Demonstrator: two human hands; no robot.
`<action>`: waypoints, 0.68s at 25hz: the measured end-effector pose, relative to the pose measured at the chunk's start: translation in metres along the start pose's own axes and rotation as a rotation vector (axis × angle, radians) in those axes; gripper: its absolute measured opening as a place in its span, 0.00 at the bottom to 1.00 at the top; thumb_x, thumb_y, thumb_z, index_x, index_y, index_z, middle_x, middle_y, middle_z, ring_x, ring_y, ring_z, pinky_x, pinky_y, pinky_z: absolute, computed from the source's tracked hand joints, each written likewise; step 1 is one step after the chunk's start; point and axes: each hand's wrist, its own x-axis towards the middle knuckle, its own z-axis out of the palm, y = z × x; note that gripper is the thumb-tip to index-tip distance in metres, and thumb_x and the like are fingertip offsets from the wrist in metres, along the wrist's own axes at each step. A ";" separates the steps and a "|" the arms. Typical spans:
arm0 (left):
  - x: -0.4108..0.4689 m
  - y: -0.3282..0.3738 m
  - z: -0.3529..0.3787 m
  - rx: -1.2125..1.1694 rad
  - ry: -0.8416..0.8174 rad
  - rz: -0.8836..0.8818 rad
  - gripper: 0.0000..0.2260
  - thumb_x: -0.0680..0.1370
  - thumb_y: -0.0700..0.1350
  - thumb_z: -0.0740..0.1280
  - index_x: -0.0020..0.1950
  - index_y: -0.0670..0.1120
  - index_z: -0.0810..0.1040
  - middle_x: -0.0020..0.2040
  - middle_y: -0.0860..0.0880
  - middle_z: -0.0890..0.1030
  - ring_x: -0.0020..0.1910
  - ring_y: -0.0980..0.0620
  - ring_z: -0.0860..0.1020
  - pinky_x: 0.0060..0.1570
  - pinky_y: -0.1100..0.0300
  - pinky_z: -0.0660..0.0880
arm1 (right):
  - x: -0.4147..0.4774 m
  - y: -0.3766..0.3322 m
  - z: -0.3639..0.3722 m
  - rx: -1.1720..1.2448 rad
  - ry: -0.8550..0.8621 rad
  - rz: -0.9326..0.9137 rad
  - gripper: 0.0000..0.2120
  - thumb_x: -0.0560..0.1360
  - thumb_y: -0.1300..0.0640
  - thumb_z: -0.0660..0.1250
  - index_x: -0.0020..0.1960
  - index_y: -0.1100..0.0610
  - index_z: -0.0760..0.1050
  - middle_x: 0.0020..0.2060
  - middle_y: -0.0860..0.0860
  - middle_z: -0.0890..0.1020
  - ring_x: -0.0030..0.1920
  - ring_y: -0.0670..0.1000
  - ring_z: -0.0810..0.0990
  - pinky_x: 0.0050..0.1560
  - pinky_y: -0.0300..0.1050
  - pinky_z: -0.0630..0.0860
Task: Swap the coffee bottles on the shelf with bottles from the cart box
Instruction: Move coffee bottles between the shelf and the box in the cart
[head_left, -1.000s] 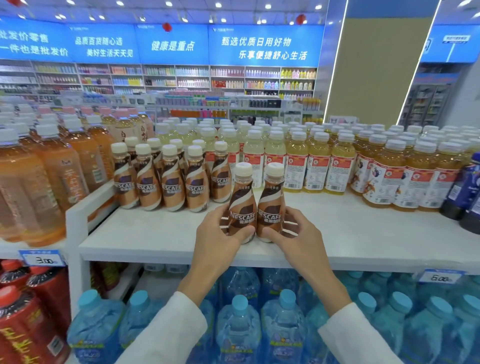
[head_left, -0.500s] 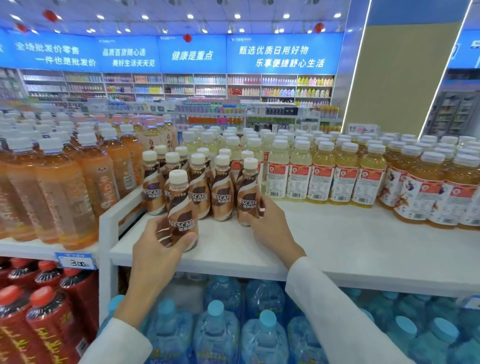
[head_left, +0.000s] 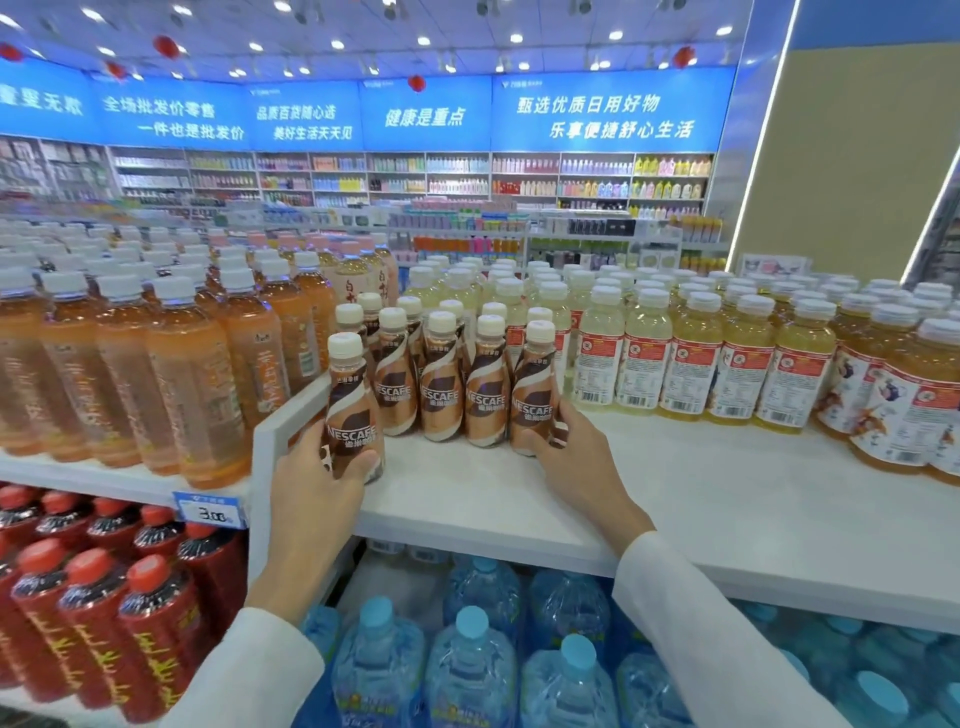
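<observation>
Head view: left hand (head_left: 311, 480) grips one bottle (head_left: 352, 410) — right hand (head_left: 569, 457) clasps another (head_left: 535, 395), both standing on the shelf (head_left: 701, 514).

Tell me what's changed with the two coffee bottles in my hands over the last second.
The left hand carried its coffee bottle left to the row's front-left end; the right hand pushed its bottle back into the Nescafe row. Both grips stayed on; the other bottles on the shelf didn't move.
</observation>
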 end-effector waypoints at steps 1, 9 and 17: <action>0.005 -0.001 0.001 0.051 0.010 0.001 0.24 0.78 0.46 0.72 0.73 0.48 0.71 0.64 0.49 0.80 0.63 0.48 0.77 0.64 0.52 0.72 | 0.001 0.000 0.000 -0.006 -0.001 0.002 0.27 0.78 0.54 0.70 0.75 0.49 0.67 0.63 0.43 0.78 0.61 0.45 0.76 0.61 0.38 0.71; 0.018 0.010 0.007 0.212 0.142 -0.050 0.29 0.81 0.45 0.67 0.79 0.44 0.60 0.75 0.44 0.64 0.74 0.44 0.66 0.70 0.50 0.66 | 0.005 0.005 0.005 -0.050 -0.033 -0.022 0.27 0.79 0.50 0.69 0.75 0.46 0.65 0.67 0.42 0.76 0.65 0.47 0.76 0.70 0.51 0.72; 0.027 0.004 0.016 0.302 0.170 -0.051 0.29 0.83 0.49 0.64 0.81 0.46 0.58 0.76 0.44 0.66 0.73 0.42 0.68 0.70 0.47 0.68 | 0.004 0.003 0.006 -0.026 -0.017 -0.017 0.26 0.78 0.52 0.69 0.74 0.46 0.64 0.63 0.41 0.75 0.61 0.46 0.75 0.69 0.50 0.72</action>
